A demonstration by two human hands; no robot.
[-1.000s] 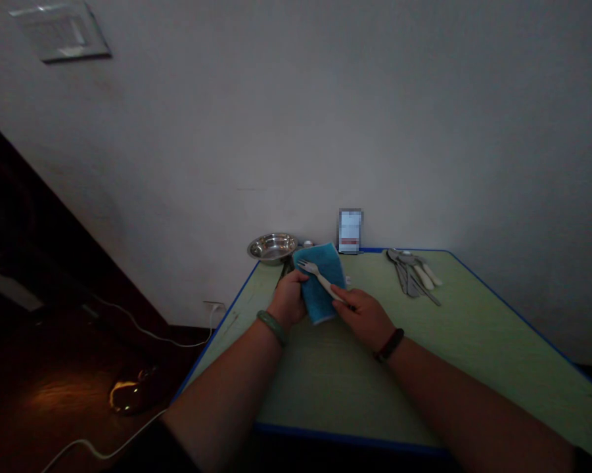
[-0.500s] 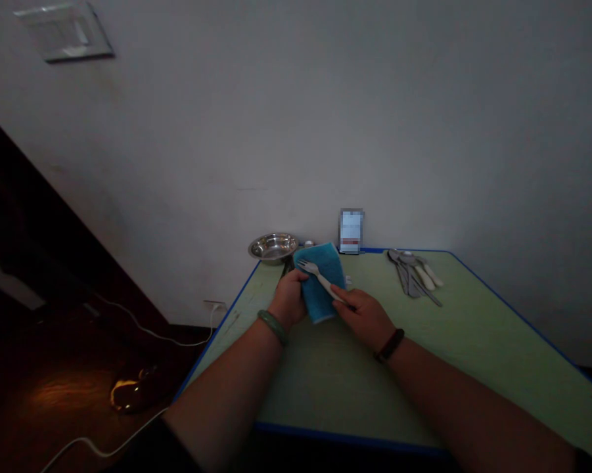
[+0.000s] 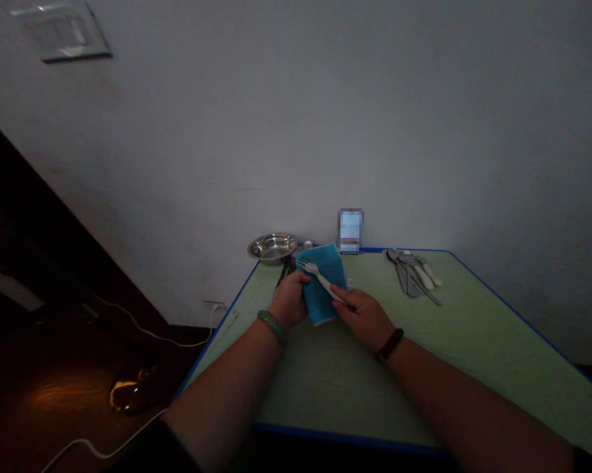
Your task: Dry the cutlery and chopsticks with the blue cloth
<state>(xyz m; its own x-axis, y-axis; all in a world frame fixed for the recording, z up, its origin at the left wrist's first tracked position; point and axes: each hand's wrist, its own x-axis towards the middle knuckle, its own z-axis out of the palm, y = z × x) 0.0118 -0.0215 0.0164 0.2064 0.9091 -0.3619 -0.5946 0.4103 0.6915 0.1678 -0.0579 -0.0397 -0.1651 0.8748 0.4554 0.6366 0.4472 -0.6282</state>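
My left hand [image 3: 292, 301], with a green bangle at the wrist, is closed on a blue cloth [image 3: 328, 263], its thumb on the near side. Across the face of the cloth lies a fork [image 3: 320, 277] with a pale handle, tines pointing up and left near my left thumb. The fork's handle end is pinched in my right hand [image 3: 364, 316], which wears a dark band at the wrist. Both hands are over the middle of the table, and the palm of the left is hidden from view.
A steel bowl [image 3: 273, 248] stands at the table's back left corner, with dark cutlery [image 3: 286, 268] partly hidden beside it. Several spoons and other utensils [image 3: 414, 272] lie at the back right. A phone [image 3: 351, 231] leans on the wall behind the green table [image 3: 473, 341].
Almost nothing differs. The blue cloth has shifted very slightly to the right, and a little more of the cutlery behind my left hand shows. Both hands keep their hold.
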